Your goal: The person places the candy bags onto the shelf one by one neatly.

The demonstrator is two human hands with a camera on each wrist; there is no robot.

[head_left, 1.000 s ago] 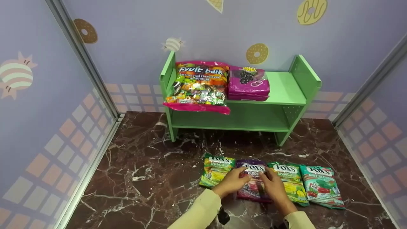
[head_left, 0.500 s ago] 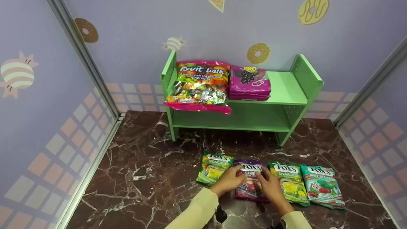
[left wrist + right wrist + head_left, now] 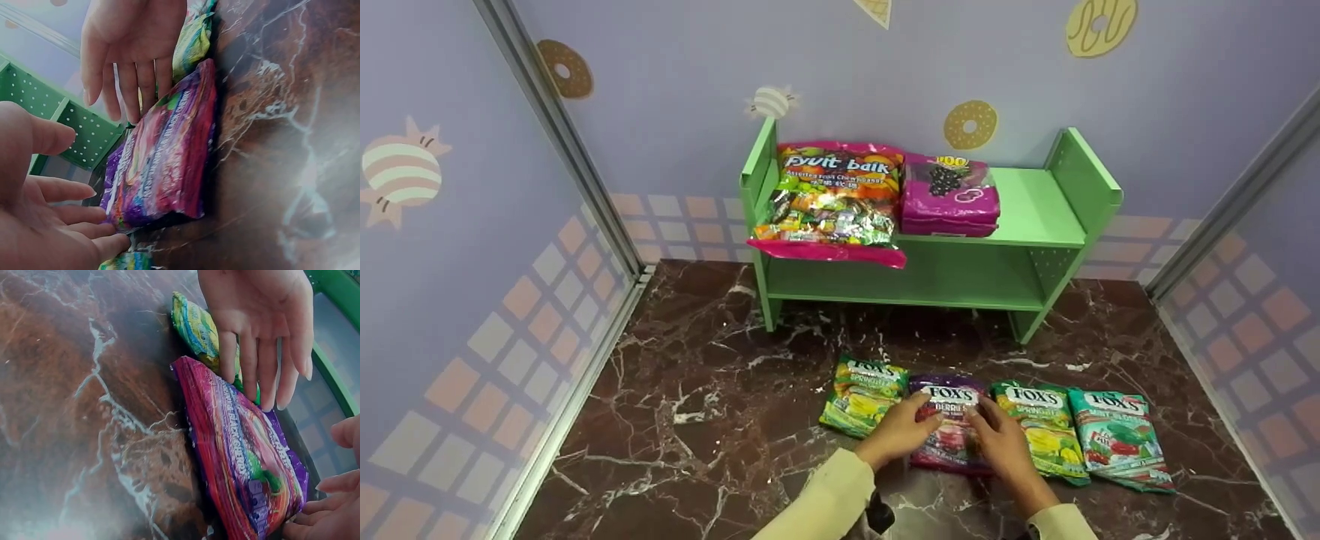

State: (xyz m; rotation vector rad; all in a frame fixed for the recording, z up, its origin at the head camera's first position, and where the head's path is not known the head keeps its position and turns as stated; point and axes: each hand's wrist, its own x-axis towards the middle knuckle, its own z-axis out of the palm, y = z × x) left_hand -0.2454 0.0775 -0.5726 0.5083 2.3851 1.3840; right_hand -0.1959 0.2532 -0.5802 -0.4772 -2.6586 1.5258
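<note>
A purple bag of Fox's berries candy [image 3: 949,442] lies face up on the dark marble surface, between my two hands. My left hand [image 3: 901,433] is at its left edge, fingers extended along the side. On the opposite edge, my right hand [image 3: 1005,442] has its fingers stretched beside the bag. Both wrist views show straight fingers: the left hand's [image 3: 73,222] reach the bag's side, and the right hand's [image 3: 332,506] lie at its other side. Left of it is a green-yellow Fox's bag [image 3: 864,397], partly covered by my left hand.
Right of my hands lie another green-yellow Fox's bag [image 3: 1046,435] and a teal mint Fox's bag [image 3: 1121,439]. Behind stands a green two-tier shelf [image 3: 1027,210] bearing a large fruit chew bag [image 3: 832,195] and a magenta pack with a grape picture [image 3: 949,199]. Patterned walls enclose the space.
The purple bag has shifted slightly left with both hands, widening the gap to the green-yellow bag on its right. The leftmost bag has also slid a little left.
</note>
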